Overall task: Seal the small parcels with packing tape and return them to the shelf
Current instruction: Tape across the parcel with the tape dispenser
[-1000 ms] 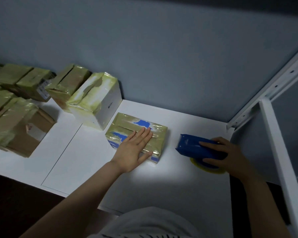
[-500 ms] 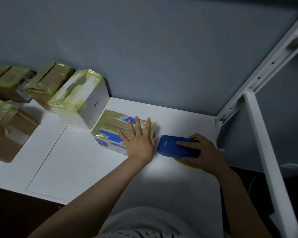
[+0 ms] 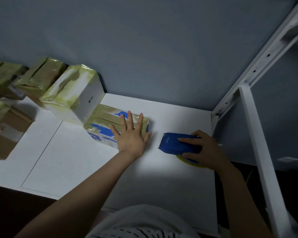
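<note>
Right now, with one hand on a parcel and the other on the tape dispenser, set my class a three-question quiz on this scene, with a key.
1. True or false: the left hand lies flat, fingers spread, on the blue parcel.
2. What does the right hand grip? A) scissors B) the blue tape dispenser C) a marker
3. Fill in: the taped box standing beside the blue parcel, toward the person's left, is mainly ____ in colour.
Key: 1 true; 2 B; 3 white.
</note>
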